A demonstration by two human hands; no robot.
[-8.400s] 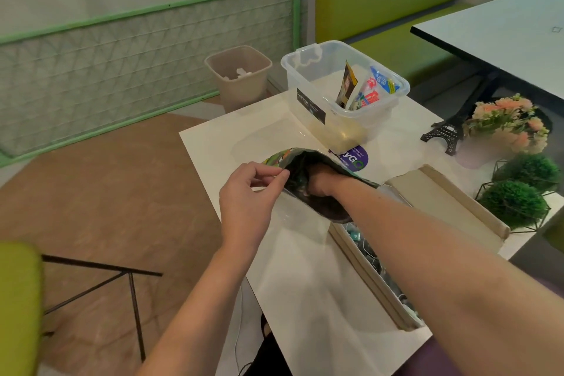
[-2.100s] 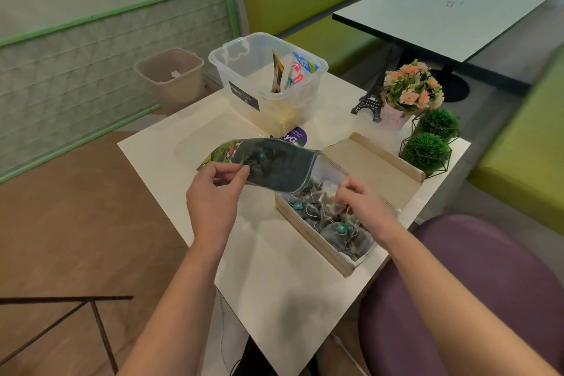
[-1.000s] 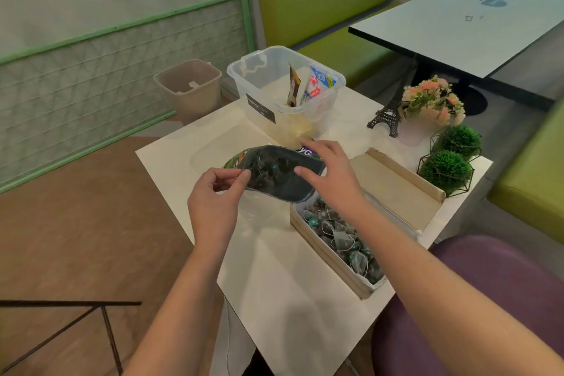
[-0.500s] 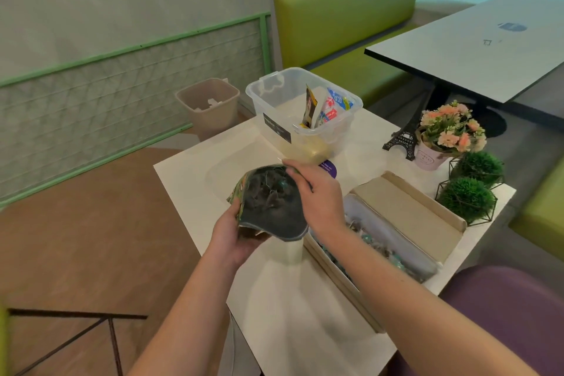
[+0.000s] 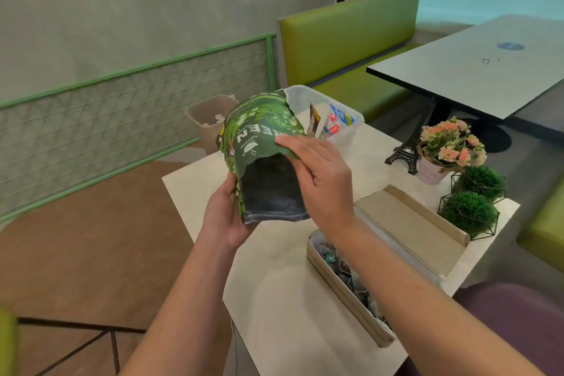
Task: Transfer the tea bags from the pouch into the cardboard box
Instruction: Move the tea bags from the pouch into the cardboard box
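Green printed foil pouch [image 5: 259, 143] held up above white surface [image 5: 290, 299], mouth toward camera. Left hand [image 5: 224, 217] clamped on lower edge, right hand [image 5: 320, 180] pinching upper rim. Interior dark, looks near empty. Tea bags [image 5: 345, 272] piled in open cardboard box [image 5: 345, 293]. Likely final check left.

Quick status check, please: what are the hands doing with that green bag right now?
Left hand grips green tea pouch, raised over table, mouth facing camera. Right hand pinches its rim. Tea bags in cardboard box. Nothing in the way.
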